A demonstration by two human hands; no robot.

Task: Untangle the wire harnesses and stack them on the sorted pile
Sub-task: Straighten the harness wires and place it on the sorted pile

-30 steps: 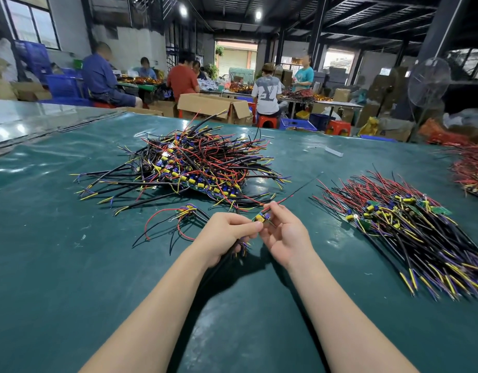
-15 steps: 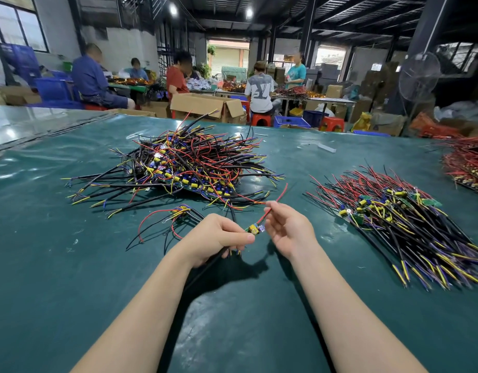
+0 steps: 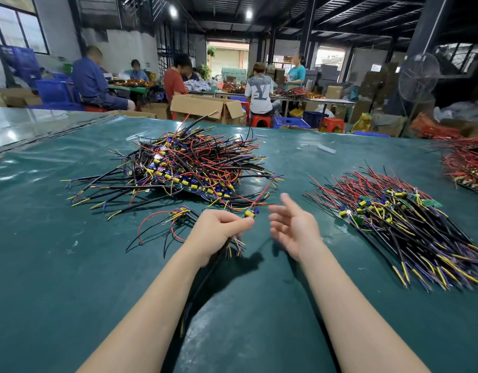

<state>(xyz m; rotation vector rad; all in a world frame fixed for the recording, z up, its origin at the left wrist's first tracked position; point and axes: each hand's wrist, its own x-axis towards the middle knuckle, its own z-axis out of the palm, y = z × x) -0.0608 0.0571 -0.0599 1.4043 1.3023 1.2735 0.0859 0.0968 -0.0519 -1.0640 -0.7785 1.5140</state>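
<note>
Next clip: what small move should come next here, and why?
Probably the right hand, open and empty, should pinch the harness that the left hand grips and carry it right to the sorted pile. Its black wires hang free below the grip; whether its red ends clear the tangled pile is hard to tell.

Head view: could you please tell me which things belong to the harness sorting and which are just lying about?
Job: held harness, left hand, right hand, tangled pile, sorted pile, loose harness.
Lying about: white strip, cardboard box, standing fan.
</note>
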